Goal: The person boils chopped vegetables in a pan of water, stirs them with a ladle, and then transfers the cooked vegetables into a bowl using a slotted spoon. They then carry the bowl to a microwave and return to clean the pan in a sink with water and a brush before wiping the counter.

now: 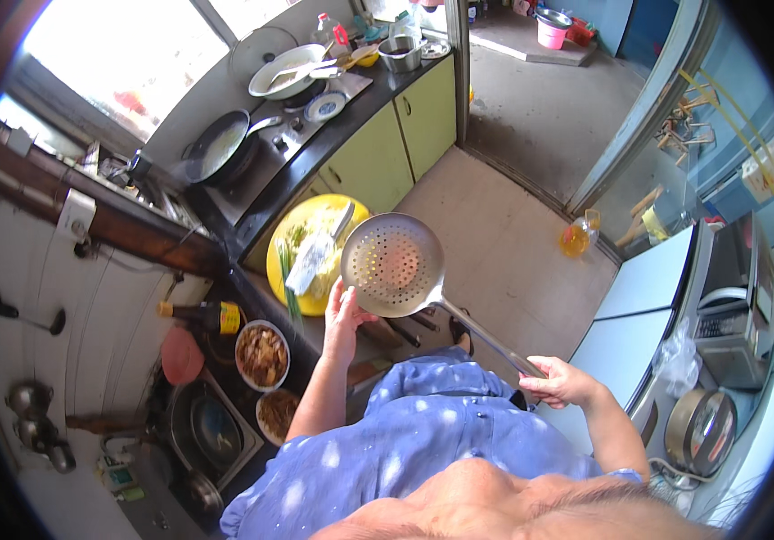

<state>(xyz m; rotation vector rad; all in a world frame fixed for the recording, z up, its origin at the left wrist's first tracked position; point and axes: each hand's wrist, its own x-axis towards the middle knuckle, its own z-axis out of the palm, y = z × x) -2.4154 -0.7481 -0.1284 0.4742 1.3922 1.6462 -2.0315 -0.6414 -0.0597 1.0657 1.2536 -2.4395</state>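
Note:
A perforated metal skimmer (pixel 394 264) is held out in front of my body, its round bowl seen face-on. My right hand (pixel 560 382) is closed around the far end of its long handle. At the bowl's lower left rim, my left hand (pixel 345 320) pinches the edge between thumb and fingers. Just behind the bowl is a yellow round board (pixel 279 270) carrying a cleaver (pixel 313 260), pale chopped food (pixel 323 287) and green scallion stalks (pixel 288 273). The skimmer's bowl overlaps the board's right side in view.
A wok (pixel 219 150) sits on the gas stove, a white basin (pixel 286 71) behind it. Bowls of food (pixel 262 354) and a dark sauce bottle (pixel 201 317) stand left, near a sink (pixel 215 425). A refrigerator (pixel 637 297) flanks the right, and an oil jug (pixel 574 237) is on the floor.

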